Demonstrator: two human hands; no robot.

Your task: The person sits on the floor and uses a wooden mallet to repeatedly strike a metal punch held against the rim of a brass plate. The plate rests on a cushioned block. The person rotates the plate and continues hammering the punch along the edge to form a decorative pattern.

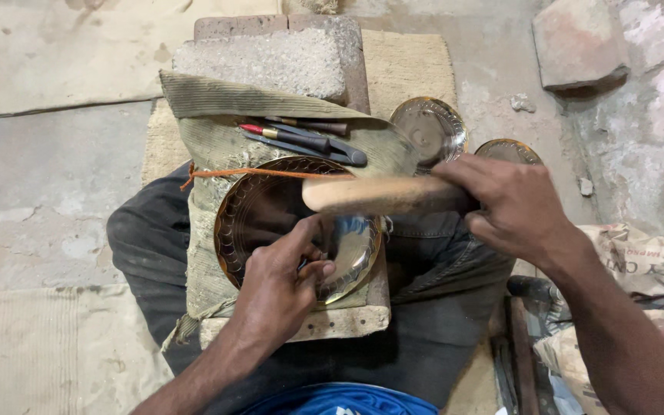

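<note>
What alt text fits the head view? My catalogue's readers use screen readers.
A person's left hand presses a small tool onto a round brass plate on their lap, while the right hand holds a wooden mallet above it.

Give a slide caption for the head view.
Left hand steadies a brass plate; right hand grips a wooden mallet.

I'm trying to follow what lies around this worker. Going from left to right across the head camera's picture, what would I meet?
Pale floor mat → left hand on the brass plate → wooden mallet → right hand → printed sack.
</note>
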